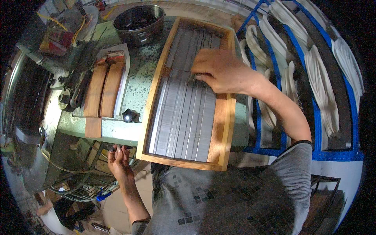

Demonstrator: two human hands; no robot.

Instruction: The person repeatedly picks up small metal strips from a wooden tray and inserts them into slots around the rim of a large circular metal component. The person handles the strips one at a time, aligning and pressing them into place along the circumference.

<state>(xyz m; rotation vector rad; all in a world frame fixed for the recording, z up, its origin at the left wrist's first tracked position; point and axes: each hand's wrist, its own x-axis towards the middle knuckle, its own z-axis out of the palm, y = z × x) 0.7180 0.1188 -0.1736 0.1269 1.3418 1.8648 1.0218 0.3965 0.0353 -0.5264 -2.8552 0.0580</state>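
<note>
A long wooden tray (pixel 145 133) holds tightly packed rows of thin grey metal-looking pieces (pixel 182 117). Over its far half is my right hand (pixel 221 72), thumb and fingers drawn together at the rows. What they pinch, if anything, is hidden behind the fingers. My left hand (pixel 120 160) is lower, left of the tray's near end, at the front edge of the green bench (pixel 135 74). Its fingertips point up and are pressed together; whatever lies between them is too small to make out.
Left of the tray are brown wooden blocks (pixel 96 90) on a white sheet and a black star knob (pixel 131 115). A metal pot (pixel 139 25) stands behind. Dark rollers (pixel 27 90) are far left; a blue rack (pixel 315 113) with white cloth-like bundles (pixel 323 94) is right.
</note>
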